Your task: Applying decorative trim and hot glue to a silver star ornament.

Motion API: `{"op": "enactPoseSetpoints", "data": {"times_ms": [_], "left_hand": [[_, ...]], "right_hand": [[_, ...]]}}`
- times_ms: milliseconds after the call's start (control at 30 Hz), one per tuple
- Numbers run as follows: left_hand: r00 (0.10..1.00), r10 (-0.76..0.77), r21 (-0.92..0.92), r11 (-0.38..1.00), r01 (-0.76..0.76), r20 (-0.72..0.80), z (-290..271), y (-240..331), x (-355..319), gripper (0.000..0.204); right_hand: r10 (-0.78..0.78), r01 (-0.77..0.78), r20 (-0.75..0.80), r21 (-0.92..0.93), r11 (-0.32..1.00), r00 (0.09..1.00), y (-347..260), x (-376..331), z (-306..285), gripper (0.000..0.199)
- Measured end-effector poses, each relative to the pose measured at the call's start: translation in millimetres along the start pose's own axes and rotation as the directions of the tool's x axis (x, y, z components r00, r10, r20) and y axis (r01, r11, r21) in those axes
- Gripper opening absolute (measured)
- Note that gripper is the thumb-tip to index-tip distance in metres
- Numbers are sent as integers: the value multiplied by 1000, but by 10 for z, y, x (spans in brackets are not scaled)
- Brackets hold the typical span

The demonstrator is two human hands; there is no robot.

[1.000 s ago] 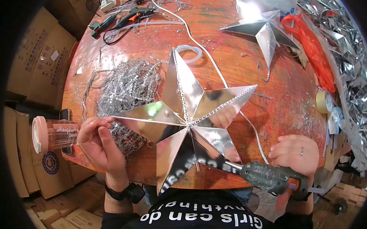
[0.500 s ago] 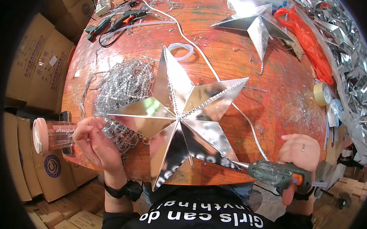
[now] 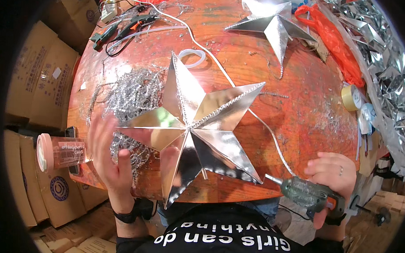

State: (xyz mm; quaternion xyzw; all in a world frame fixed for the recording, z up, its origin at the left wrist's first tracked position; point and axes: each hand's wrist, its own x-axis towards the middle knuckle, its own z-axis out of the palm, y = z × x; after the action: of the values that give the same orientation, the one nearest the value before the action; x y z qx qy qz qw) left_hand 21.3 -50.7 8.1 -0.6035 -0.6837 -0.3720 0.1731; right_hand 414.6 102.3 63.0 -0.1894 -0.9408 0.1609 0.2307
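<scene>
A large shiny silver star (image 3: 220,140) lies at the table's front edge, with beaded silver trim running along two of its upper ridges. My right hand (image 3: 332,173) is wrapped round a dark green glue gun (image 3: 305,192). The gun's metal nozzle points left, a small gap from the star's lower right tip. My left hand (image 3: 110,154) is raised by the star's left point, fingers stretched and thumb apart, slightly blurred and holding nothing. Behind it spreads a tangled heap of silver bead trim (image 3: 134,95).
A pink-lidded clear cup (image 3: 61,153) lies on its side at the left edge. Another silver star (image 3: 275,28), a red plastic bag (image 3: 332,48) and a tape roll (image 3: 351,97) sit beyond. A white cord (image 3: 218,67) crosses the table. Cardboard boxes (image 3: 43,76) are stacked left.
My left hand's fingers, curled together before, have straightened and spread. The glue gun's nozzle has drawn back from the star's lower right tip, to the right.
</scene>
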Motion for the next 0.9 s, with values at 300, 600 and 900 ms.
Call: {"op": "enactPoseSetpoints", "data": {"times_ms": [300,600,900], "left_hand": [[968,108,-98,991,-87,227,-270,10,-242,38],[969,48,-191,982,0,243,-136,-58,-423,43],[974,52,-254,967,6,221,-89,-125,-418,41]], "right_hand": [[-185,188,-38,180,966,982,-159,809,251,81],[-88,83,25,139,987,996,-112,1086,366,85],[-77,75,12,110,991,997,-160,1100,368,33]]}}
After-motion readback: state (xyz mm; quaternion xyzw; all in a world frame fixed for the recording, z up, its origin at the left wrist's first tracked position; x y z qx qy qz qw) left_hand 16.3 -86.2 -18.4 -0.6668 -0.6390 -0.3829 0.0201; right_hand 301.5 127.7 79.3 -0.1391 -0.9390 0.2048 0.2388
